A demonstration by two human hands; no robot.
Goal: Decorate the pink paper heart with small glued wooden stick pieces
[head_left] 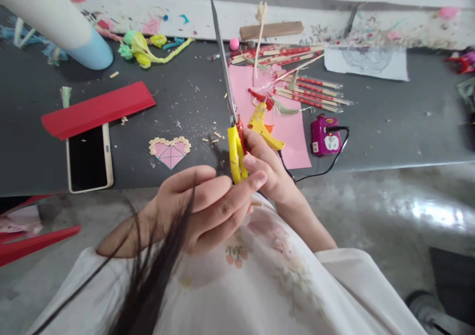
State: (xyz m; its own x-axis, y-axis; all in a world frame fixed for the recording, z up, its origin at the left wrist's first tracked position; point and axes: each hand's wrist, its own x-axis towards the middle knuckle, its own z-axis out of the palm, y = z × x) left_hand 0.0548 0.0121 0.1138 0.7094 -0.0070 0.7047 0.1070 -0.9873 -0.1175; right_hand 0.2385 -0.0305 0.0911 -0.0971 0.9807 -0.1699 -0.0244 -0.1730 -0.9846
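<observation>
Scissors [230, 100] are up in front of me, over the near edge of the dark grey bench [200, 87]: long tapering metal blades pointing away, tips toward the wall side, yellow plastic handles with red on one side. My right hand [269, 169] has them by the handles, fingers bent and closed in, thumb and index against the plastic. My left hand [208, 204] is just beside, back up, fingers half curled and bunched, tips reaching the handle end; can't tell how firmly they grip, undersides hidden. A thin pale stick [257, 204] pokes out by those fingertips; which hand has it, can't tell. Short wood offcuts [215, 138] lie left of the handles. Right of them: yellow plastic glue gun [258, 119], over flat matte pink paper [297, 149], black cord nearby. Slim sticks [309, 95] in red-marked clear wrap fan out beyond, along with a plain rectangular wood block [272, 29]. Further right, a glossy purple box [326, 144], boxy, cable plugged in. Left side: pink heart [170, 153], ruled with dark lines, top lobes edged in rough beige bits. Beyond it, folded red paper [100, 110], smooth and creased, overlapping a pale-cased phone [87, 159], black screen up. Fuzzy yellow-green yarn [143, 50] curls at the back.
</observation>
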